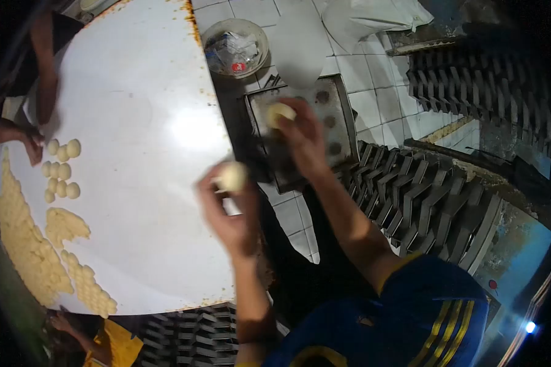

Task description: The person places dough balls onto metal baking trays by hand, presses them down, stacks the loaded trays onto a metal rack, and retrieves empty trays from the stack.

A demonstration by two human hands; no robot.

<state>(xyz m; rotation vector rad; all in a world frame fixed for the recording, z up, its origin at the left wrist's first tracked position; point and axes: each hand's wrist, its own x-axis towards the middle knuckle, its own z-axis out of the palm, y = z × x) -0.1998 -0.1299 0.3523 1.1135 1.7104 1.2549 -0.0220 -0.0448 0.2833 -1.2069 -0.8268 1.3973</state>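
My left hand (pixel 229 214), above the table's right edge, has its fingers curled round a pale dough ball (pixel 231 177). Farther up and to the right, my right hand (pixel 302 136) grips another dough ball (pixel 280 114) over a metal baking tray (pixel 333 131). Dark round marks show on the tray's surface, and my right hand and forearm hide part of it. Both hands are slightly blurred. The white table (pixel 147 202) lies to the left of my left hand.
Small dough balls (pixel 61 170) stand in groups at the table's left, near a co-worker's hand (pixel 27 139). A large mass of dough (pixel 27 244) lies along that edge. A bucket (pixel 236 49) stands on the tiled floor; stacked dark metal trays (pixel 419 189) are to my right.
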